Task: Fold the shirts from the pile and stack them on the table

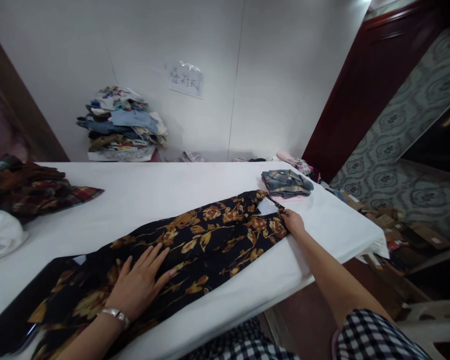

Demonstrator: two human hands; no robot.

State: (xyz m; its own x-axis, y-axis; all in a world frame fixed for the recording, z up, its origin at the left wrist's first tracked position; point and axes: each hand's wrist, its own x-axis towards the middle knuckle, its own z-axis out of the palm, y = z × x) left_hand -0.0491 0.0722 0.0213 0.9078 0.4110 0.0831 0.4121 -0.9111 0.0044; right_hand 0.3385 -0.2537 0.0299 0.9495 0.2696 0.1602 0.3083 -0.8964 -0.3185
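A dark shirt with a brown and gold flower print (pixel 198 245) lies stretched out lengthwise across the white table. My left hand (pixel 140 285) rests flat on the fabric, fingers spread, with a silver bracelet at the wrist. At the shirt's far right end, my right hand (pixel 293 220) pinches the edge beside the collar opening. A patch of white shows inside that opening. Near the left end, a dark flat panel (pixel 22 295) with a shiny edge lies partly under the fabric.
Beyond my right hand sits a folded plaid shirt (pixel 286 183). Crumpled plaid clothes (pixel 37 187) and a white cloth (pixel 2 232) lie at the left. A tall clothes pile (pixel 123 122) stands by the wall. Boxes (pixel 427 235) fill the floor at right, past the table edge (pixel 345 250).
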